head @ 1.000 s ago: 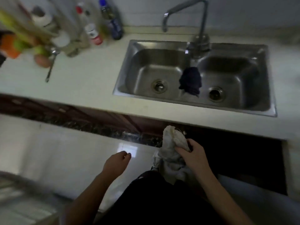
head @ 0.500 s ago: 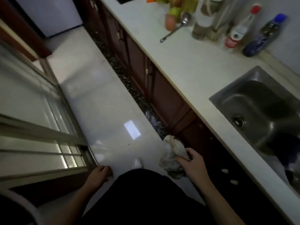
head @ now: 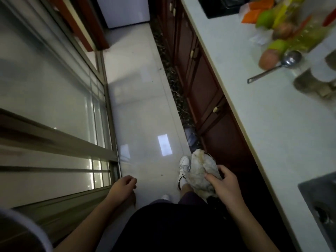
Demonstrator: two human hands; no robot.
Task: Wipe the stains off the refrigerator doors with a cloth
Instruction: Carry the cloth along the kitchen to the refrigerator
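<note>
Carry phase: right hand point(head: 224, 186) has fingers curled round the crumpled off-white stained cloth point(head: 201, 170), 5 o'clock. left hand point(head: 123, 186) loosely curled, empty. Next: walk to the white boxy appliance point(head: 125, 11) at 12 o'clock (probably the fridge), start wiping.

Quick tally: two hands, a left hand point(head: 123, 186) and a right hand point(head: 225, 186). One cloth point(head: 200, 168). Two white shoes, the front shoe point(head: 183, 166) and the back shoe point(head: 165, 197), just a toe showing. On the bench point(head: 254, 115): one ladle point(head: 272, 69), two green fruits (far green fruit point(head: 266, 17), near green fruit point(head: 277, 46)) and two brownish round ones (far brown one point(head: 283, 28), near brown one point(head: 268, 59)). One sink point(head: 320, 197) corner.
</note>
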